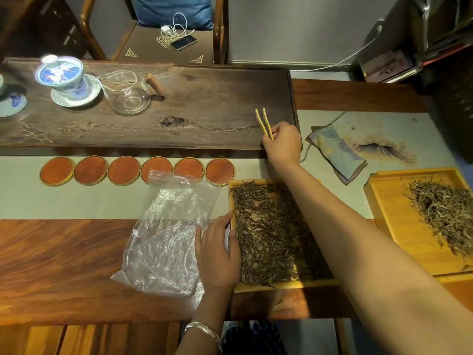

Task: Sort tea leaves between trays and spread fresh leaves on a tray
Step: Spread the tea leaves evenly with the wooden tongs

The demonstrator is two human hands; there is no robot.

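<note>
A bamboo tray in the middle holds a spread of dark tea leaves. A second bamboo tray at the right holds a pile of paler leaves. My left hand rests flat on the middle tray's left rim, thumb touching the leaves and palm partly on an empty clear plastic bag. My right hand reaches over that tray to the corner of the dark wooden tea board and grips bamboo tweezers, tips pointing away.
Several round red coasters line up behind the bag. A blue-and-white lidded cup and a glass pitcher stand on the tea board. A folded cloth lies behind the right tray. A chair with a phone is beyond.
</note>
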